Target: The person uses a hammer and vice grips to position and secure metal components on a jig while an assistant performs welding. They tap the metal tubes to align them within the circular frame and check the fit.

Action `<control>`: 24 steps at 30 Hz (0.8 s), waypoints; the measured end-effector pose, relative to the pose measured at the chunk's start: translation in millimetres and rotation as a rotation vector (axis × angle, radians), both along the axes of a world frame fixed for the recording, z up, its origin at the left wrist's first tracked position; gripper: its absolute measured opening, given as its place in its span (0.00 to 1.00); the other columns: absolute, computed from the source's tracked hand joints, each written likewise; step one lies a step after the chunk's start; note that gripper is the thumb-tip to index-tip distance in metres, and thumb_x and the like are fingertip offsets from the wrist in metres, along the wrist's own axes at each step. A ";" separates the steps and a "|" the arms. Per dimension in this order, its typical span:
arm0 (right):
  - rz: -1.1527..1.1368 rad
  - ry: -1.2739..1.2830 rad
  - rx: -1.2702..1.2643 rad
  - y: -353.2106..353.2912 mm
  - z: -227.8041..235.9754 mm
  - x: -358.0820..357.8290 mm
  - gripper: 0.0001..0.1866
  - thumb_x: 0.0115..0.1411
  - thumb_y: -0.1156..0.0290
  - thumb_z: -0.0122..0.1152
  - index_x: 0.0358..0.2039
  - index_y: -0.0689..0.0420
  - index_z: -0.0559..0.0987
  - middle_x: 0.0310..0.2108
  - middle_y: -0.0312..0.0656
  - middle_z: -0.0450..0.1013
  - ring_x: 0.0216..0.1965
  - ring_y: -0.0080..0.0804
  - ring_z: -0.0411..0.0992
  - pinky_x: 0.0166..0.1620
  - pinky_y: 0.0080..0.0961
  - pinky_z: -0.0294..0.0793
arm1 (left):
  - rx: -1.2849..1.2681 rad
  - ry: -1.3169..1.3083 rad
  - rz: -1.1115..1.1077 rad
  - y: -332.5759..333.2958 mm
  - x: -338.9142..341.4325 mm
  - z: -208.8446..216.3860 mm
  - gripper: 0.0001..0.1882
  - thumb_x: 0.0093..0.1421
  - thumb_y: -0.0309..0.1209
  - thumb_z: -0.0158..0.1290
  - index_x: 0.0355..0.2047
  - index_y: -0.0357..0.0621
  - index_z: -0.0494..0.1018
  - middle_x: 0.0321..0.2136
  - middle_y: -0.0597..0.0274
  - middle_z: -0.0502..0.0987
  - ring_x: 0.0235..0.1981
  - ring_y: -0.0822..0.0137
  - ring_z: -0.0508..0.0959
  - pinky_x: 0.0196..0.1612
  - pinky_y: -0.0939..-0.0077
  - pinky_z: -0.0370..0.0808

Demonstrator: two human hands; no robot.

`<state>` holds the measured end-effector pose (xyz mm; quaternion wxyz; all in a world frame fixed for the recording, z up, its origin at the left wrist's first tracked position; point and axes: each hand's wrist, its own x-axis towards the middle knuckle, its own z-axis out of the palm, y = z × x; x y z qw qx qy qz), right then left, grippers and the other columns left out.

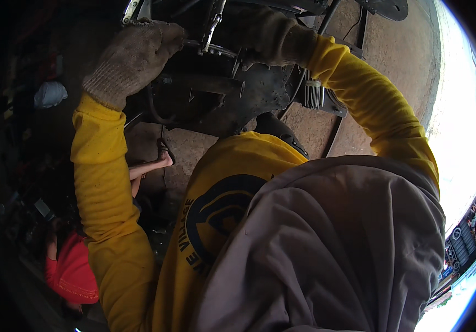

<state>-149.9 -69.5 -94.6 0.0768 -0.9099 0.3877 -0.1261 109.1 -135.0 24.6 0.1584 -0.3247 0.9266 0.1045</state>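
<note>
My left hand (138, 58), in a dirty knitted work glove, is closed at the upper left. A shiny metal bar (130, 11) rises just beyond its knuckles; whether the fingers grip it is hidden. My right hand (271, 39), gloved too, is in shadow at the top with its fingers curled in. Something thin and dark shows below those fingers, but what they hold cannot be made out. Between both hands stands a jointed metal lever (212, 27). Under them lies a dark, greasy metal assembly (216, 91) with a curved rim and a tube across it.
A bundle of thin pale rods (312, 94) stands right of the assembly. Another person in a red shirt (75, 271) is low at the left, and a bare foot (163, 157) shows on the concrete floor (191, 145). A pale bag-like thing (50, 94) lies farther left.
</note>
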 end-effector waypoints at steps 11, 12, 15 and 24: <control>0.065 -0.007 0.070 -3.2 7.2 -3.5 0.26 0.51 0.50 0.75 0.48 0.46 0.84 0.50 0.34 0.78 0.58 0.40 0.72 0.60 0.39 0.74 | -0.002 -0.026 0.150 12.0 -15.5 14.6 0.14 0.70 0.35 0.53 0.53 0.47 0.79 0.51 0.61 0.82 0.48 0.61 0.84 0.54 0.69 0.81; 0.067 -0.010 0.079 -3.5 7.2 -4.4 0.25 0.51 0.50 0.74 0.48 0.46 0.84 0.50 0.34 0.78 0.58 0.40 0.72 0.60 0.39 0.74 | -0.002 -0.026 0.148 11.0 -15.3 13.6 0.14 0.70 0.35 0.53 0.53 0.47 0.79 0.51 0.61 0.82 0.48 0.61 0.84 0.54 0.69 0.81; 0.073 -0.008 0.092 -2.3 9.7 -5.4 0.24 0.52 0.50 0.74 0.47 0.46 0.84 0.49 0.33 0.78 0.58 0.39 0.72 0.59 0.39 0.74 | 0.021 0.001 0.143 5.1 -7.6 7.0 0.15 0.70 0.36 0.53 0.53 0.47 0.79 0.52 0.61 0.82 0.48 0.61 0.83 0.54 0.69 0.80; 0.054 0.081 0.186 -4.5 16.2 -5.2 0.30 0.50 0.49 0.75 0.53 0.43 0.81 0.54 0.34 0.77 0.61 0.40 0.70 0.62 0.39 0.72 | -0.193 0.198 -0.184 -2.1 18.2 -19.6 0.16 0.72 0.43 0.50 0.53 0.54 0.78 0.45 0.63 0.84 0.45 0.60 0.84 0.51 0.64 0.82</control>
